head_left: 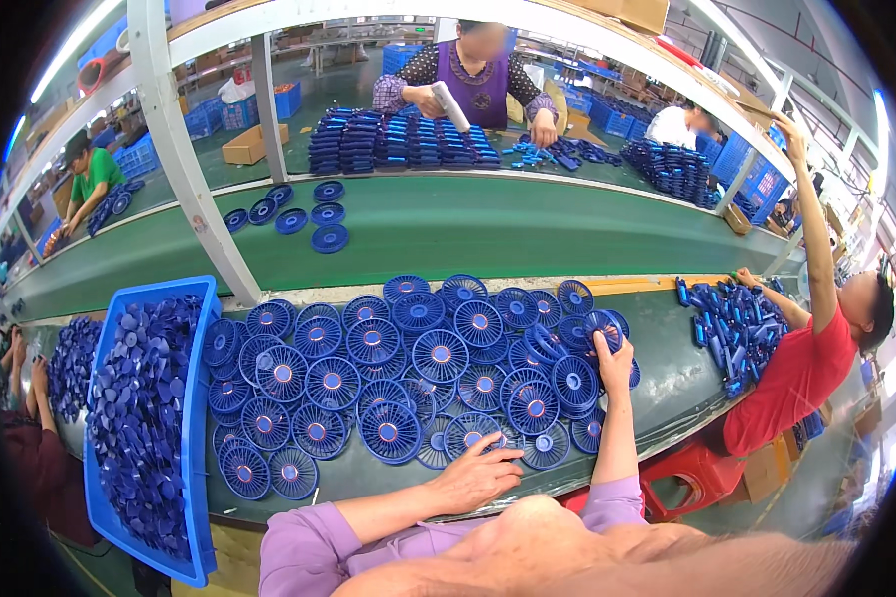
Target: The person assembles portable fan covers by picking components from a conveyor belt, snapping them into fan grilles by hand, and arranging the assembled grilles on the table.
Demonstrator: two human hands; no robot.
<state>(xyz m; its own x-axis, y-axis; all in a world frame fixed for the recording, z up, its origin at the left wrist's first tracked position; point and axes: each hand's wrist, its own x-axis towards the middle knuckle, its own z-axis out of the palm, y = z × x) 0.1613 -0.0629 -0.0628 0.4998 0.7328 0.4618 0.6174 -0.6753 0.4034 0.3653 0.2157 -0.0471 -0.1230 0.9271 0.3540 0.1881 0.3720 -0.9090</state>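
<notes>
Many round blue plastic fan guards [373,341], with spokes and a centre hub, lie in overlapping layers on the dark green bench in front of me. My right hand [615,362] grips one fan guard [604,323] at the right end of the pile, thumb and fingers at its lower edge. My left hand [480,475] lies low at the front of the pile, fingers stretched out and apart. Its fingertips are at the near edge of another fan guard [468,430]; whether they press on it I cannot tell.
A blue bin [201,438] of small blue discs stands at left. Beyond the bench runs a green conveyor [448,224] carrying several guards, with white posts [184,149] before it. A co-worker in red [796,388] sits right beside blue parts [735,333]; another in purple works opposite.
</notes>
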